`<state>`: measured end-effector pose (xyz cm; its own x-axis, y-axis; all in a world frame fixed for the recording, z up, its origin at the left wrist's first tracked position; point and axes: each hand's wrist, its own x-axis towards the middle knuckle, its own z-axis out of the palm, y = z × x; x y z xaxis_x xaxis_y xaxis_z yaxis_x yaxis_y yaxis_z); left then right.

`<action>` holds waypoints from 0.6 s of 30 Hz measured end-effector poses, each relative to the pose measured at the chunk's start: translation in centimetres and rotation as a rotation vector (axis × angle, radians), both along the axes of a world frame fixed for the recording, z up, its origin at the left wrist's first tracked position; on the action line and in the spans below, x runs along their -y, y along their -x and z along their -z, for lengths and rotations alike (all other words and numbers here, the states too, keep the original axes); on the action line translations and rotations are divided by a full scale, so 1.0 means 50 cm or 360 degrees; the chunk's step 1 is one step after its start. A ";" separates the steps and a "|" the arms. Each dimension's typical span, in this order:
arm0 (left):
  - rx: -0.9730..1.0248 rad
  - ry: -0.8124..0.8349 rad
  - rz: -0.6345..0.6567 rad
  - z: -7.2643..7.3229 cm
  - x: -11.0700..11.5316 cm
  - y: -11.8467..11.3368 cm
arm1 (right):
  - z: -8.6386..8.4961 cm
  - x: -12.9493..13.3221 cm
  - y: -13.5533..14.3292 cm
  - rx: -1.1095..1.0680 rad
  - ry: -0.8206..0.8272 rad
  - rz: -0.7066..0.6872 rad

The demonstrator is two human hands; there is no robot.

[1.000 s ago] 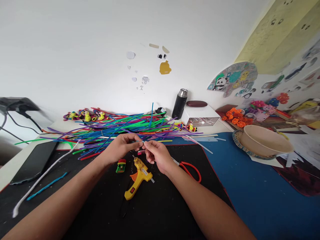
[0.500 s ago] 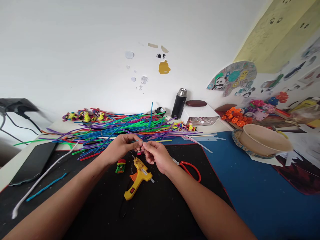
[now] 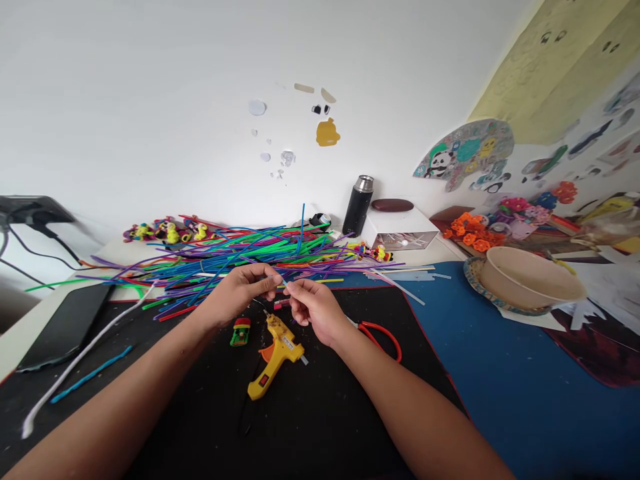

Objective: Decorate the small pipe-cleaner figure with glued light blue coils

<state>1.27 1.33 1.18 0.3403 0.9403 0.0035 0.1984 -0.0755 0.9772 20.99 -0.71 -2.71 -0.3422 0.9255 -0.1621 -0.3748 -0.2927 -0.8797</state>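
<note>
The fingers [image 3: 274, 285] of the left hand [image 3: 240, 292] pinch one end of a thin bluish piece [image 3: 283, 280], thumb against forefinger. The right hand [image 3: 323, 313] pinches the other end, its remaining fingers curled inward. This piece is held in the air near the middle of the frame, above the far edge of the black mat [image 3: 325, 413].

Half a second ago the two sets of fingertips were almost meeting; now a small gap has opened, and a short length of the piece shows in it. I judge from this that the piece is being drawn or adjusted between the hands, and that it remains under control from both sides. It is very small and mostly covered, so I cannot tell its full shape.

Its long axis seems to lie across the frame, left to right, dipping slightly toward the right hand. Below it, at lower centre, the yellow glue gun [image 3: 277, 357] rests with its nozzle toward the top of the frame, touched by neither hand.
</note>
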 end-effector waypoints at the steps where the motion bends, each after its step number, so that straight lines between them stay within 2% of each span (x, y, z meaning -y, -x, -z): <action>1: -0.0003 -0.0005 -0.0001 0.000 0.000 0.000 | -0.001 0.000 0.000 0.0003 0.0004 0.0006; 12: -0.0180 -0.0134 0.0020 -0.013 0.004 -0.009 | -0.005 0.003 0.002 -0.0018 0.0033 0.0001; 18: -0.0232 -0.0164 0.0110 -0.016 0.005 -0.007 | -0.007 0.002 0.001 0.0015 0.0046 0.0024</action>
<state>1.63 1.08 1.99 0.4079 0.9119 0.0444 0.3285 -0.1920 0.9248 20.96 -0.80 -2.35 -0.3264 0.9255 -0.1921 -0.3709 -0.3124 -0.8746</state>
